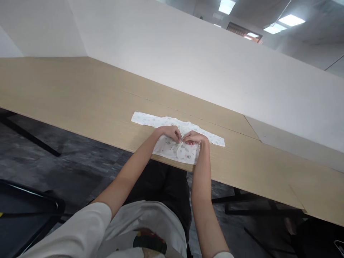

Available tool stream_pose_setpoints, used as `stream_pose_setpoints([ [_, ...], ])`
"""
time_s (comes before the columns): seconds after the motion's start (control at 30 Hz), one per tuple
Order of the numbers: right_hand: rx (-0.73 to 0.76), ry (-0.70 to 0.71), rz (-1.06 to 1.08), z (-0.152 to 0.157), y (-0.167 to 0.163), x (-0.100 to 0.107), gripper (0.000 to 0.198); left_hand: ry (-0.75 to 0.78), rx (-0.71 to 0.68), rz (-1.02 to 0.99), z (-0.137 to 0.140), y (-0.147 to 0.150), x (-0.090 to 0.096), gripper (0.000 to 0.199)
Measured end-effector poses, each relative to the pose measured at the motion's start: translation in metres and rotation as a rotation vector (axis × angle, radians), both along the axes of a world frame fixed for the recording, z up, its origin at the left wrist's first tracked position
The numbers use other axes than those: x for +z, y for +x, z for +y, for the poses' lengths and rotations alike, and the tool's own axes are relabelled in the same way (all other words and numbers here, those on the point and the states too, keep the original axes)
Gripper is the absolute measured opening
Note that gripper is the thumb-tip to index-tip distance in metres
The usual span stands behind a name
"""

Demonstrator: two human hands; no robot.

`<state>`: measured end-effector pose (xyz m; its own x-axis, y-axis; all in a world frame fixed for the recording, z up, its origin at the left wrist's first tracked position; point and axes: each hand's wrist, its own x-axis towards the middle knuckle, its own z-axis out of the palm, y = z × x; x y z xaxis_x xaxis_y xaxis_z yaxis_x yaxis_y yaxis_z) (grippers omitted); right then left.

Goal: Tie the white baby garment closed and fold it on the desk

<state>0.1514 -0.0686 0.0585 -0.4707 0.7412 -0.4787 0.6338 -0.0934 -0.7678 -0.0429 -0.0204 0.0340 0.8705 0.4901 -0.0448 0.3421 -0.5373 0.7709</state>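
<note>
White printed baby garment (172, 138) lies flat at the near edge of the wooden table (80, 96), its sleeves spread to both sides. Left hand (170, 132) and right hand (195, 137) meet at the garment's middle, fingertips pinched narrow on the cloth, nearly touching.

small white printed garment (172, 143), flat on table edge

— From my seat, the small print on the white patterned baby garment (172, 143) is too tiny to read. Can you tell what the fingers pinch?

— No. My left hand (170, 132) and right hand (195, 138) cover the garment's middle, and the light wooden table (80, 96) runs off both edges.
</note>
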Motion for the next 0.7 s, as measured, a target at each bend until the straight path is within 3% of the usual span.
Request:
stream_pose_setpoints([
  [0.33, -0.037, -0.026, 0.056, -0.004, -0.005, 0.005, 0.018, -0.102, 0.009, -0.060, 0.000, -0.002, -0.002, 0.023],
  [0.7, 0.016, 0.008, 0.071, 0.006, -0.004, -0.007, 0.021, -0.152, 0.044, -0.142, 0.000, -0.001, 0.000, 0.024],
])
